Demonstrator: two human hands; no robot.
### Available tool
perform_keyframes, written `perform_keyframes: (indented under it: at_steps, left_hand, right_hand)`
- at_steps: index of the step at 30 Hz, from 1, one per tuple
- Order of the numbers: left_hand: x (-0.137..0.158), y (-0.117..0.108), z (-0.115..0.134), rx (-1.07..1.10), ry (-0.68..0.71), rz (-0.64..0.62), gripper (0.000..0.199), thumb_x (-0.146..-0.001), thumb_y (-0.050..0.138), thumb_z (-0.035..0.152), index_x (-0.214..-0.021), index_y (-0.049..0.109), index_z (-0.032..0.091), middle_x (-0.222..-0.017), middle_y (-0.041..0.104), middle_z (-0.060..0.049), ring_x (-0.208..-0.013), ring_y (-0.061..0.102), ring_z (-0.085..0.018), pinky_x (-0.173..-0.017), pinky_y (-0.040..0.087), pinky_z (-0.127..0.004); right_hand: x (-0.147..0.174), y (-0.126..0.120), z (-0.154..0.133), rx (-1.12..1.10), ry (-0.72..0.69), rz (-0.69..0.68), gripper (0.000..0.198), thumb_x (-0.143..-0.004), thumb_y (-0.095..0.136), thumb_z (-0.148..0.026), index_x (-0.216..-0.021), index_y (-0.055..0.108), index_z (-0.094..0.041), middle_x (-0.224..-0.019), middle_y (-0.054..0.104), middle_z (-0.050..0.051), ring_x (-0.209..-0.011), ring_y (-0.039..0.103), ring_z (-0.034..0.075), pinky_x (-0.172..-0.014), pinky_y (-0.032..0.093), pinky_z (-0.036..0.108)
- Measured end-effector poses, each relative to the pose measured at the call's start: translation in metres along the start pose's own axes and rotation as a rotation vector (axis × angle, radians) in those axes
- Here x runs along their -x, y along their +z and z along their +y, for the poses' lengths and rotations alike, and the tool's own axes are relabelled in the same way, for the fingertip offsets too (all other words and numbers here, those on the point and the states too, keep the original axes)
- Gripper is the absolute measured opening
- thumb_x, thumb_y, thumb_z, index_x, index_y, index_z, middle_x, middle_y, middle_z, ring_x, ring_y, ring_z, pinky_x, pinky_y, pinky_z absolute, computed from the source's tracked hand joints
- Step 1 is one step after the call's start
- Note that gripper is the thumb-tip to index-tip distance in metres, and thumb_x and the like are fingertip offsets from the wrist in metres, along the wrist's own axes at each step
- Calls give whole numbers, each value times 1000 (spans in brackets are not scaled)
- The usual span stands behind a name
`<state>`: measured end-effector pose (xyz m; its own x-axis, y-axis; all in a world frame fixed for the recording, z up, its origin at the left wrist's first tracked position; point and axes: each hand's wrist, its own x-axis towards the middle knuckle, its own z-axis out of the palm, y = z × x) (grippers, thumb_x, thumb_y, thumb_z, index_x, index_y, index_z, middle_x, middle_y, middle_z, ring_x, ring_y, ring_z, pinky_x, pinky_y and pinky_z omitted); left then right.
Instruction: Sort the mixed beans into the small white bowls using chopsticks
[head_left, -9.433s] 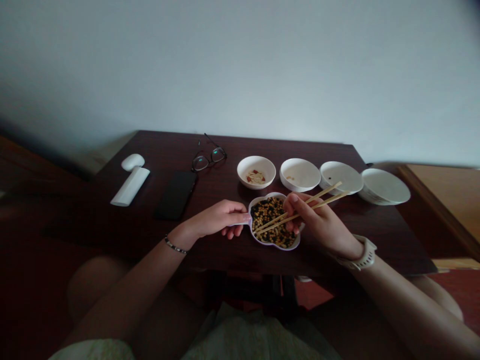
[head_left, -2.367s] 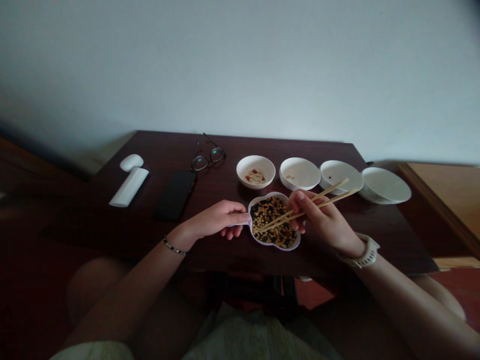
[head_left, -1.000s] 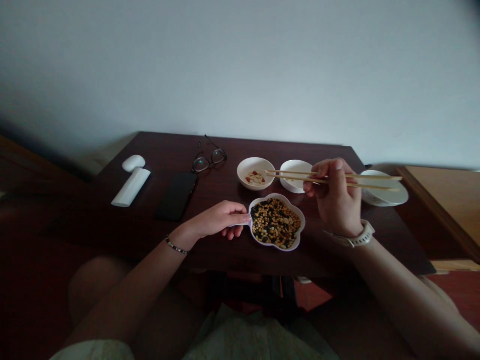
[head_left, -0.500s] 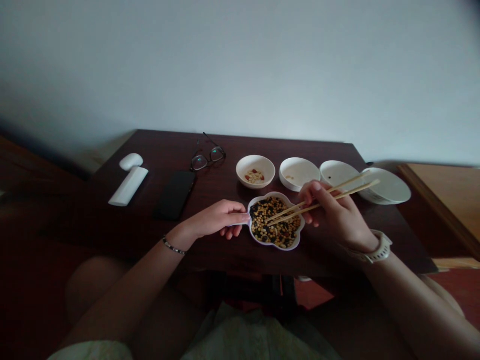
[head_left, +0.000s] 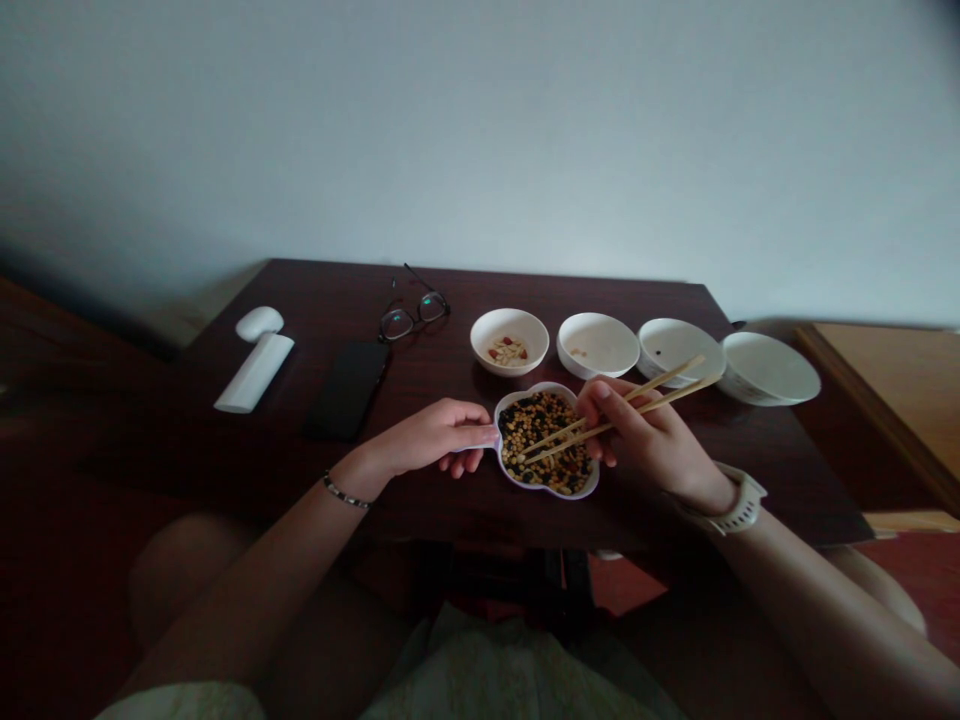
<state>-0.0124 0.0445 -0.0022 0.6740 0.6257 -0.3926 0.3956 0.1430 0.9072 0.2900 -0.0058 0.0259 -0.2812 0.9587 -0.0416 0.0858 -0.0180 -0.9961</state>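
My left hand (head_left: 450,438) is closed round the short handle of a flower-shaped dish (head_left: 553,490), which rests near the table's front edge. Mixed yellow and black beans or seeds (head_left: 541,425) fill the dish. In my right hand (head_left: 637,425) is a pair of wooden chopsticks (head_left: 656,390), gripped partway along. Their tips reach into the mix at the dish's left side, at a pale piece; whether they pinch it I cannot tell. Behind the dish stands a white bowl (head_left: 486,330) with pale and reddish nuts or seeds in it.
To the right, a second bowl (head_left: 600,330) holds a few pale pieces, a third bowl (head_left: 675,340) a dark one, and a fourth bowl (head_left: 772,365) ends the row. Glasses (head_left: 414,315), a black phone (head_left: 349,390), a white case (head_left: 255,372) and a rounded white object (head_left: 259,323) lie left.
My right hand has moved left with the chopsticks. Their tips have shifted left and slightly down within the mix. My left hand still grips the dish's handle.
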Motion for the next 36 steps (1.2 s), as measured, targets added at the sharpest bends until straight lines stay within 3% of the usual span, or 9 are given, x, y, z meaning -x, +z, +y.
perform_keyframes:
  at_steps: [11,17,23,27,32,36]
  left_hand:
    - [1,0,3,4,-4,-2,44,-102,67,62,-93,65,19,-74,71,-2,-55,62,-12,-47,35,-22]
    - [0,0,1,12,2,-9,43,-102,67,61,-93,66,19,-74,72,-1,-55,62,-11,-47,36,-21]
    - [0,-1,-1,18,10,-3,43,-102,67,60,-93,66,19,-74,72,-1,-55,63,-11,-47,36,-21]
    - [1,-1,-1,11,20,-10,42,-103,67,59,-92,66,19,-75,72,-2,-56,63,-11,-47,36,-21]
    - [1,-1,-1,-6,19,-10,42,-105,65,59,-93,66,19,-76,73,-2,-56,63,-11,-47,35,-21]
    - [0,-1,-1,-2,12,-19,42,-105,65,59,-94,65,19,-76,73,-1,-56,63,-10,-47,37,-20]
  right_hand:
    - [2,5,-1,33,-31,-14,49,-110,53,-65,-85,59,-23,-62,64,0,-50,56,15,-48,44,27]
    - [0,1,-1,-57,-40,25,48,-111,55,-61,-83,59,-23,-62,61,0,-49,52,13,-47,39,27]
    - [-17,-4,-4,-298,-99,268,45,-106,66,-57,-79,53,-23,-73,51,-1,-54,49,11,-45,32,27]
    - [-37,-8,-3,-302,-217,431,42,-102,70,-57,-82,54,-24,-84,54,1,-63,55,13,-51,41,27]
    - [-43,-7,4,-298,-196,410,37,-103,71,-57,-89,64,-23,-92,59,2,-72,62,13,-57,48,25]
    - [-26,-8,1,-304,-160,359,40,-105,68,-57,-85,63,-22,-77,59,1,-60,56,12,-51,44,24]
